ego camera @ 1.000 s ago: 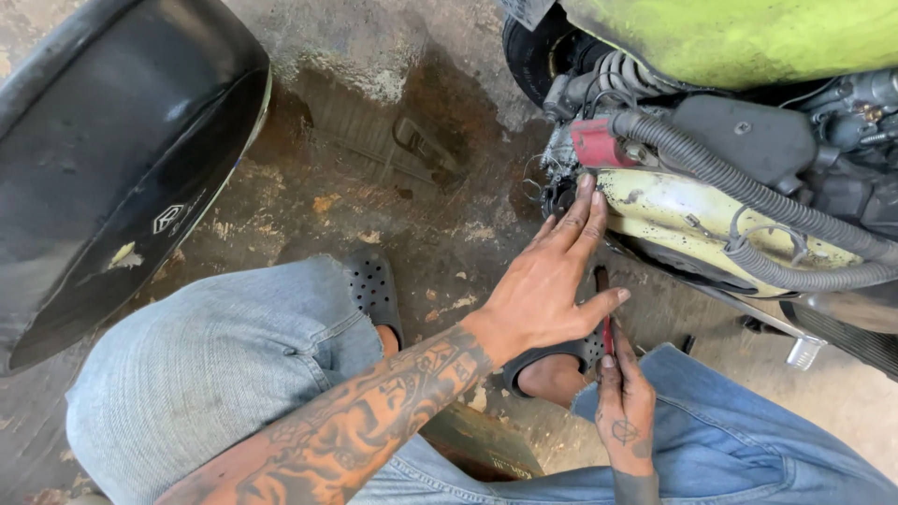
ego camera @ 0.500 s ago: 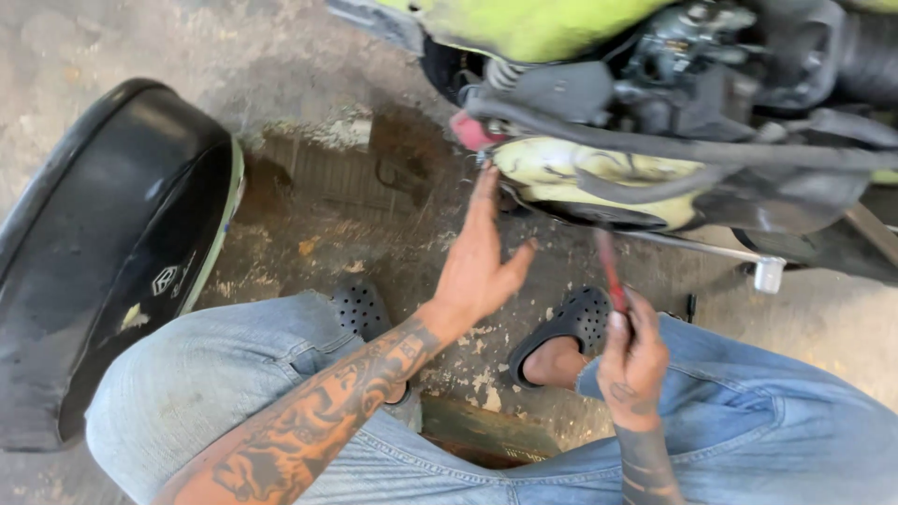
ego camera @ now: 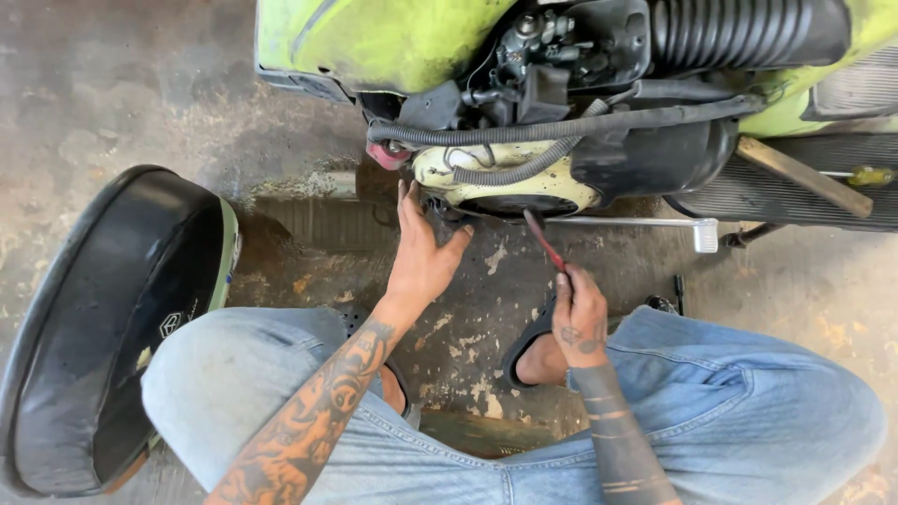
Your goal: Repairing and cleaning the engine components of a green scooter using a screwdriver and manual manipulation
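Observation:
I crouch on a concrete floor in front of a yellow-green scooter's exposed engine [ego camera: 510, 173]. My left hand [ego camera: 421, 254] reaches forward with fingers spread, its fingertips touching the underside of the cream engine cover near a black corrugated hose [ego camera: 561, 126]. My right hand [ego camera: 580, 316] is closed around the handle of a red-and-black hand tool [ego camera: 544, 241], whose tip points up toward the engine cover's lower edge. Both forearms are tattooed. My knees in blue jeans frame the lower view.
A detached black scooter seat [ego camera: 103, 327] lies upside down at the left. A silver kick-start lever [ego camera: 645, 224] sticks out to the right under the engine. A wooden strip and a yellow-handled screwdriver [ego camera: 865, 175] rest on the footboard at right. My sandalled foot [ego camera: 538, 346] rests below.
The view has swung left and pulled back, showing more of the scooter. My left hand stays at the engine; my right hand has lifted the tool toward the engine cover.

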